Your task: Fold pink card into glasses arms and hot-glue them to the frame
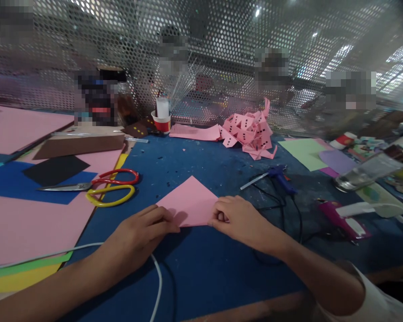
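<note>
A pink sheet of paper [192, 200] lies in the middle of the blue table, one corner pointing away from me and a straight edge towards me. My left hand [151, 228] is closed on the near left part of the sheet, fingertips pinching its edge. At the near right end, my right hand [233, 217] has its thumb and curled fingers pressed together on the paper. Part of the sheet is hidden under both hands.
Red-and-yellow-handled scissors [111, 188] lie on coloured sheets at left. A blue glue gun [282, 179] with its cord is at right, near a clear bottle [366, 172]. Pink folded paper shapes [246, 132] and a paper cup [161, 123] stand along the perforated metal screen [218, 53].
</note>
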